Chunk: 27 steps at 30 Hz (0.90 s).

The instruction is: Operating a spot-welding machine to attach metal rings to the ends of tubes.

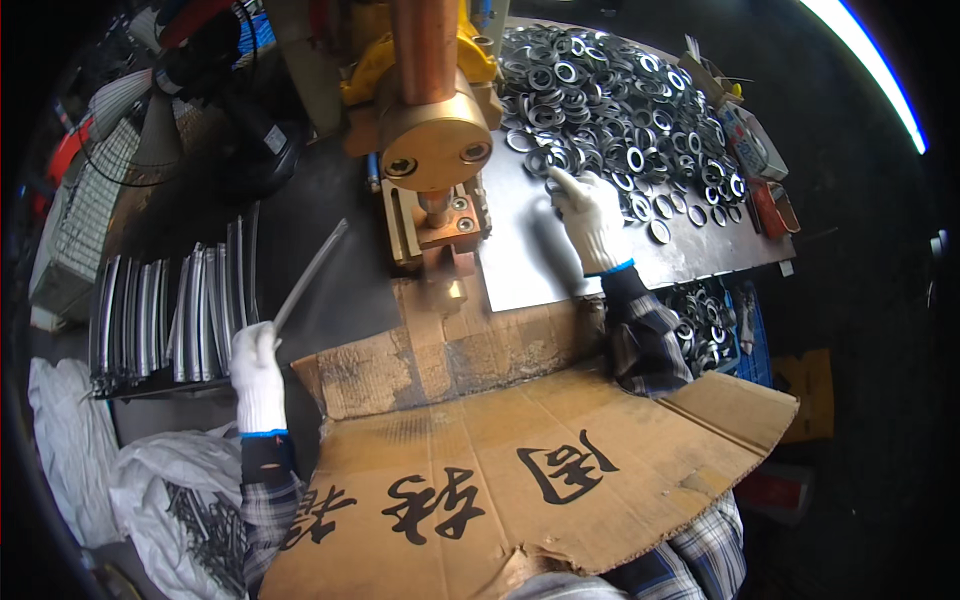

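Observation:
My left hand (258,372), in a white glove, is closed on the lower end of a long, narrow metal strip (312,270) that slants up to the right. Similar strips (200,310) stand side by side in rows just left of it. My right hand (592,222), also gloved, is at the near edge of a large pile of metal rings (620,110). Its index finger stretches toward a ring (538,160); I see no ring held in it. Between my hands stands a press-like machine with a copper column (424,50) and a brass head (436,140) above a copper fixture (450,235).
A cardboard sheet (440,450) with black writing covers my lap. The rings lie on a metal tabletop (520,270). More rings fill a bin (705,330) below its right edge. White sacks (180,480) are at lower left. A dark fan (240,150) stands at the back left.

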Each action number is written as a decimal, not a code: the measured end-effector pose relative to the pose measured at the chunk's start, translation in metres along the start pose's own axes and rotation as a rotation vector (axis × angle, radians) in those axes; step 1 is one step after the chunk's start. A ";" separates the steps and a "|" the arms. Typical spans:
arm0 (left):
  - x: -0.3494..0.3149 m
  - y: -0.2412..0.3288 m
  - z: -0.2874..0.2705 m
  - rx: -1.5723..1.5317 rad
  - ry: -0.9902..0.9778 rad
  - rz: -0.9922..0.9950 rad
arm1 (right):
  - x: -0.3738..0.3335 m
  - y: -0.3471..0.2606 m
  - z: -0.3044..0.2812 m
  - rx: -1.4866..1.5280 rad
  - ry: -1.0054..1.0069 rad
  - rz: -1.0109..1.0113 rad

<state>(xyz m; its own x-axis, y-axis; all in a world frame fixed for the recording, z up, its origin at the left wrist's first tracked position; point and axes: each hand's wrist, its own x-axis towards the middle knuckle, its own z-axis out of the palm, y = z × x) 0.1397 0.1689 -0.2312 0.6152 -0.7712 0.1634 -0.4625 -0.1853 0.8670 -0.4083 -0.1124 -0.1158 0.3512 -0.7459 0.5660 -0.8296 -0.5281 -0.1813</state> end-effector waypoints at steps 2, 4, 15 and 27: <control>0.000 0.008 0.006 0.257 -0.044 0.079 | -0.012 -0.018 -0.005 0.745 -0.020 0.329; 0.009 0.036 0.006 0.475 -0.086 0.176 | -0.030 -0.029 -0.023 1.214 -0.114 0.652; 0.016 0.111 0.039 1.142 -0.314 0.258 | -0.044 -0.036 -0.002 0.027 -0.233 0.196; 0.035 0.147 0.037 0.974 -0.436 0.217 | -0.040 -0.040 -0.006 0.008 -0.506 0.145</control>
<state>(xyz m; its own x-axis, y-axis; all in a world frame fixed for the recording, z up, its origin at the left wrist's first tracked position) 0.0698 0.0924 -0.1158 0.2690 -0.9598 -0.0800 -0.9596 -0.2742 0.0632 -0.3919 -0.0595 -0.1267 0.3999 -0.9134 0.0758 -0.8827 -0.4061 -0.2363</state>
